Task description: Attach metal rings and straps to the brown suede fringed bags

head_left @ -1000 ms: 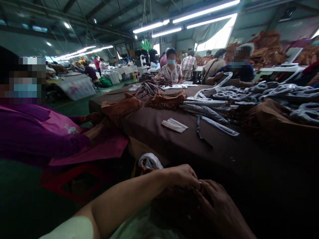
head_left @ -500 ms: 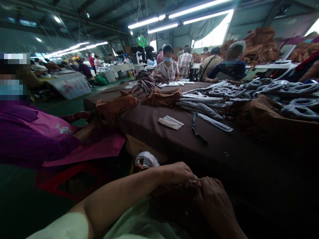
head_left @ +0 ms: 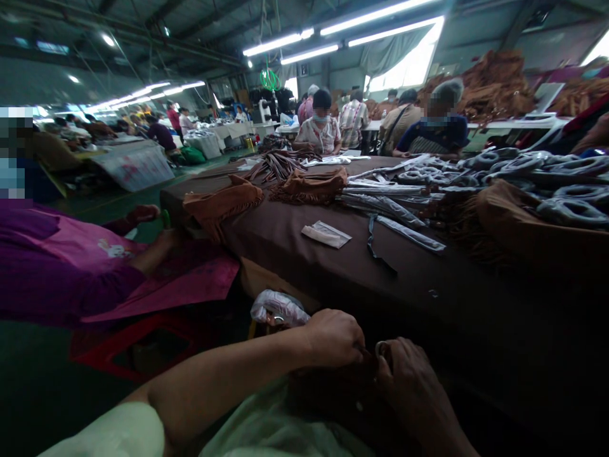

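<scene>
My left hand (head_left: 335, 336) is closed, its fingertips pinching dark brown material (head_left: 368, 360) that spans to the other hand. Curled around a small shiny metal ring (head_left: 380, 348), my right hand (head_left: 412, 371) is just to the right, low in front of my lap. The brown piece is in deep shadow, so its shape and how the ring joins it are hard to make out. Left of my left hand sits a bundle wrapped in white plastic (head_left: 280, 308), with a bit of metal showing at its front.
Ahead stretches a table under brown cloth (head_left: 266, 235). On it lie a flat clear packet (head_left: 326, 234), a black strip (head_left: 373, 244), brown fringed pieces (head_left: 223, 200) and plastic-wrapped straps (head_left: 504, 168). A co-worker in a pink apron (head_left: 85, 241) sits at left; others sit across the table.
My left hand has drawn left, away from my right hand, opening a gap where the ring shows better. The co-worker at left has leaned back, and a green item shows in their hands.
</scene>
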Available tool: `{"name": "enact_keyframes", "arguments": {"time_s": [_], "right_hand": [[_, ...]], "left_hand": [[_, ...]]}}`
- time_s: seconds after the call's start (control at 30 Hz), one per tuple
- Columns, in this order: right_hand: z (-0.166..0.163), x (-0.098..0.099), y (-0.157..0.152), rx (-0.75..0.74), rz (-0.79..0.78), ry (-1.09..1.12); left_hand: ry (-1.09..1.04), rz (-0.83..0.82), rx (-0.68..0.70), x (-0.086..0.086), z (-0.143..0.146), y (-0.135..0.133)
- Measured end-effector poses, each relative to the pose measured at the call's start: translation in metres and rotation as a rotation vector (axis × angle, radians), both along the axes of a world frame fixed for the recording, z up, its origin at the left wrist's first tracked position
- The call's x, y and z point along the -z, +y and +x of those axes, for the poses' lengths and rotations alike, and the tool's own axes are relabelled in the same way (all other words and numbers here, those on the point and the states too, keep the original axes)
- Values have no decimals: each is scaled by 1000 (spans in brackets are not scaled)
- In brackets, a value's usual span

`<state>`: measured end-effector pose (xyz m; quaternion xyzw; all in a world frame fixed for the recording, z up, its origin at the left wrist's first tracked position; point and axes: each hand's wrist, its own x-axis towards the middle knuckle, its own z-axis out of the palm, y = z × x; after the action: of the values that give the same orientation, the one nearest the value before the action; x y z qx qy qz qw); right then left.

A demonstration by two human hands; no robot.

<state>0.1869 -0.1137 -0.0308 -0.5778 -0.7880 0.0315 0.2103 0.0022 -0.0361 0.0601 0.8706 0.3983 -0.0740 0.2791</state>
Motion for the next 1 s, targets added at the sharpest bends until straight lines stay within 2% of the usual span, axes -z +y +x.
{"name": "enact_keyframes", "arguments": {"time_s": [0.1, 0.33, 0.57, 0.67, 0.73, 0.9, 1.0], "right_hand": [[0, 0, -1, -29, 16, 29], [-4, 0, -4, -47, 3, 3], [-6, 0, -7, -63, 3, -37], [-6, 2, -9, -56, -8, -43], [-7, 3, -10, -56, -37, -33], [-7, -1, -12, -41, -144, -12], [-5, -8, -12, -58, -246, 27]], "left_hand": [[22, 83, 42, 4, 1, -6], [42, 141, 85, 8, 2, -12], [85, 99, 76, 1, 3, -15], [34, 50, 30, 4, 0, -13], [-25, -39, -41, 12, -2, -10], [-286, -514, -292, 40, -6, -5], [-424, -685, -473, 51, -5, -10]]}}
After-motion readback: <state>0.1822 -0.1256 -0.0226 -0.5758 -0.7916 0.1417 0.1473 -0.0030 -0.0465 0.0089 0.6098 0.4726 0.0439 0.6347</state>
